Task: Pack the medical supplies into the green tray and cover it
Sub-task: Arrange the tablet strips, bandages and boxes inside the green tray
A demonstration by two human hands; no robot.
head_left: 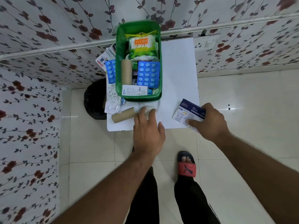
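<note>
The green tray [119, 46] stands on a small white table [178, 75]. Inside it lie a cotton swab pack [142, 46], a brown bandage roll [126, 71], a blue blister pack [148, 74] and a small white box [135, 91]. My right hand [208, 122] holds a blue and white dressings box [186, 112] at the table's right front edge. My left hand [148, 128] rests with spread fingers on a white gauze packet [152, 105] in front of the tray, next to a second brown roll [123, 114]. Left of the tray lie another blue blister pack [110, 71], a plaster pack [105, 55] and clear packets [112, 101].
A black bin [94, 99] stands on the tiled floor left of the table. Flowered wallpaper covers the walls behind and to the left. A wall socket [205, 44] sits right of the table top. My foot in a red sandal [186, 165] is below the table.
</note>
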